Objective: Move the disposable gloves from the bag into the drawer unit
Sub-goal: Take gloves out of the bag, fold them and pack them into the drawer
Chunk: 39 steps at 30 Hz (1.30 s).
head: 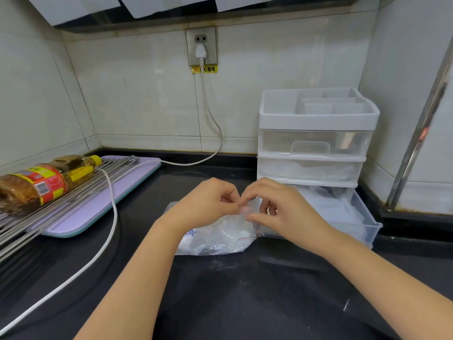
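My left hand (208,202) and right hand (282,207) pinch the bag (220,238) at its top, with fingers (229,192) curled on the plastic. It lies on the tabletop (245,290) just beside the drawer unit (316,116) — bottom drawer (358,217) pulled out.

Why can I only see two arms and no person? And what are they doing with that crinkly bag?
There is one picture, from a camera worn on the person's head looking down, so only their arms show. The left hand and right hand both pinch the top of a clear plastic bag lying on the black counter. The whitish stuff inside is probably the gloves. Behind it stands a drawer unit. Its bottom drawer is pulled open and holds crinkly plastic. On the left, an oil bottle lies on metal rods over a lilac board.
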Each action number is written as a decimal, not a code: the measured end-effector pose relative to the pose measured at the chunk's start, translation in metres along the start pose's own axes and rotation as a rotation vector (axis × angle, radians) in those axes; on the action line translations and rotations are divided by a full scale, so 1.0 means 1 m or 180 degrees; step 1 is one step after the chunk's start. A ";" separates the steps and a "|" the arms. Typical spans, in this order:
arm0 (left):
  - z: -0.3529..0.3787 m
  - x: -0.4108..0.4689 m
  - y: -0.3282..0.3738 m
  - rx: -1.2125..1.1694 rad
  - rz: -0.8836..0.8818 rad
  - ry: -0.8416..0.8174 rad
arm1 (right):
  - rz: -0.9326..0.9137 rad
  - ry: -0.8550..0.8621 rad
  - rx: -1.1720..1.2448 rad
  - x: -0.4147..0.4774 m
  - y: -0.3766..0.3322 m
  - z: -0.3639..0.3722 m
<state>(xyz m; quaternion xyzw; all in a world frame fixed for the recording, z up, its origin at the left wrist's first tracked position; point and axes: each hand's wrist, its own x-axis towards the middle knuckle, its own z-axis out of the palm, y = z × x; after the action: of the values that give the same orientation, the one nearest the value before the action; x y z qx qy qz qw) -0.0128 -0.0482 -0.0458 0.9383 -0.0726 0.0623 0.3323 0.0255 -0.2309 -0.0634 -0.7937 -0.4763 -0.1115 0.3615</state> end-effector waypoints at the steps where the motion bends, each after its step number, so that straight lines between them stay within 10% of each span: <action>1: 0.001 0.000 -0.001 -0.0035 0.0011 -0.0080 | -0.0138 0.0042 -0.0085 -0.001 0.002 0.002; 16: 0.007 0.000 -0.018 0.0387 -0.0360 -0.0990 | 0.0457 0.1312 0.1775 0.010 -0.012 -0.052; 26: 0.007 -0.001 0.031 -0.1849 0.0421 0.0610 | 0.0332 0.1720 -0.0335 0.002 -0.027 -0.098; 39: 0.028 0.051 0.087 -0.0670 0.0031 0.0293 | 0.0960 0.2121 -0.0792 -0.009 -0.002 -0.139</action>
<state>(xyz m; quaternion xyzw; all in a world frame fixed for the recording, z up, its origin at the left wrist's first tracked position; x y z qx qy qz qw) 0.0238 -0.1377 -0.0057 0.8940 -0.0680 0.0990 0.4316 0.0426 -0.3311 0.0322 -0.8129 -0.1935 -0.3658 0.4097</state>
